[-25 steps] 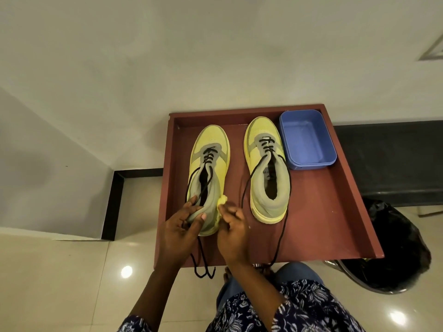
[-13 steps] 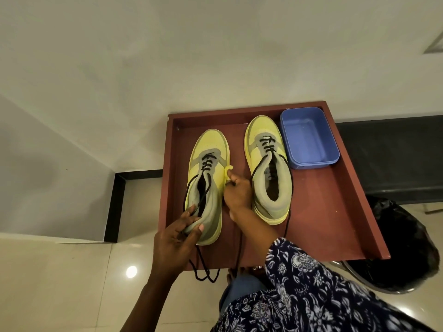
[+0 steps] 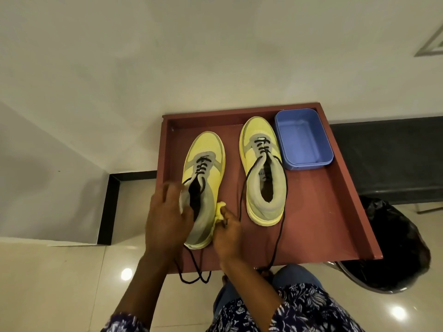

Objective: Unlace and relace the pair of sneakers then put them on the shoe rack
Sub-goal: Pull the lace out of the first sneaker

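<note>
**A:** How far along did the job look, reading from the left?

**B:** Not far, I'd judge. The left sneaker (image 3: 203, 188) lay on the red-brown tray (image 3: 318, 212) with its black lace (image 3: 191, 271) threaded only through the lower eyelets near the toe. The loose ends ran out past the heel and hung over the tray's near edge. The right sneaker (image 3: 263, 168) stood beside it, apart from it, in much the same state, and its lace (image 3: 278, 236) also trailed off the near edge. I couldn't tell whether this was unlacing or relacing. Either way neither shoe was fully laced. I couldn't tell whether the tray was part of the shoe rack.

**A:** And the grips?

**B:** The left hand (image 3: 167, 219) was over the collar of the left sneaker, fingers curled onto its grey edge on the outer side. It was blurred, so I'd call that a hold on the shoe but couldn't say how tight. The right hand (image 3: 227, 233) was at the inner side near the heel. Its fingertips (image 3: 223, 213) were pressed together on a small yellow tab or flap of the shoe, and a bit of lace seemed to be in there too. So both grips were on the left sneaker, and the right sneaker was untouched.

**A:** Anything else on the tray?

**B:** A blue tub (image 3: 303, 140) at the far right corner, just beside the right sneaker's toe.
</note>
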A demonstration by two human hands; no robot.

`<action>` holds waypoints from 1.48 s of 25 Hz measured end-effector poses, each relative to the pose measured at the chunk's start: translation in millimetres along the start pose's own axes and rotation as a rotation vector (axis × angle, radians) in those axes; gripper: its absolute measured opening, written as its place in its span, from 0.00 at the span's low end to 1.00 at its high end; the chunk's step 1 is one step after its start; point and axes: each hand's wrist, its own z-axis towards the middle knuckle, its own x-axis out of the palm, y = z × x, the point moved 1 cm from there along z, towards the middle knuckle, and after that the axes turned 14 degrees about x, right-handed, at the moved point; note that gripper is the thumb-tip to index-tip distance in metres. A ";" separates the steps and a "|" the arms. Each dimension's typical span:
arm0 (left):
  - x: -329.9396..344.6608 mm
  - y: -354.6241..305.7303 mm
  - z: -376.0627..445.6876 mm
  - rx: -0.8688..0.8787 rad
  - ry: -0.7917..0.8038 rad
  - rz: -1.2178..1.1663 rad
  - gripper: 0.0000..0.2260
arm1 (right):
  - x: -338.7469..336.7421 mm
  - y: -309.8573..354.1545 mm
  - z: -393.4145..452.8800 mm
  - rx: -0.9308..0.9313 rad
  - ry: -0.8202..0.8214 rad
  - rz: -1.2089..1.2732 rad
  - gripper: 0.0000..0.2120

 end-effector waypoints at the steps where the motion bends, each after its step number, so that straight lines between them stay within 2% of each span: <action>1: 4.3 0.6 13.1 0.097 0.042 0.083 0.18 | -1.2 -0.2 -0.7 0.011 0.000 0.020 0.21; 2: 10.8 1.9 24.0 0.201 0.087 0.129 0.21 | -2.4 0.0 -0.6 0.016 -0.004 0.034 0.21; 4: 25.3 5.5 34.9 0.304 0.140 0.141 0.20 | -4.6 2.1 -1.0 0.018 -0.008 0.040 0.20; 10: 38.0 12.3 31.0 0.339 0.042 0.086 0.14 | -3.0 29.1 9.8 0.112 0.016 -0.010 0.19; 14: 38.0 17.3 31.9 0.364 0.012 0.015 0.12 | 7.2 57.0 33.3 0.078 -0.002 -0.033 0.22; 19: 39.4 24.2 32.2 0.370 0.024 0.002 0.15 | 11.6 99.8 57.0 0.041 -0.072 -0.067 0.24; 23: 41.6 25.8 30.8 0.356 0.026 -0.001 0.11 | 8.3 117.9 61.7 -0.057 -0.079 -0.273 0.23; 26: 42.1 26.4 30.5 0.339 0.019 -0.013 0.12 | 6.8 109.2 52.1 -0.127 -0.102 -0.337 0.23; 29: 42.2 26.3 31.7 0.340 0.018 -0.006 0.13 | 5.6 81.9 30.4 -0.160 -0.093 -0.281 0.23; 33: 39.9 25.2 28.0 0.301 0.014 -0.049 0.14 | 2.1 41.3 1.7 -0.076 -0.055 -0.096 0.22; 37: 37.9 25.7 16.9 0.295 0.026 -0.085 0.13 | -2.1 24.6 -11.7 0.004 -0.050 -0.038 0.21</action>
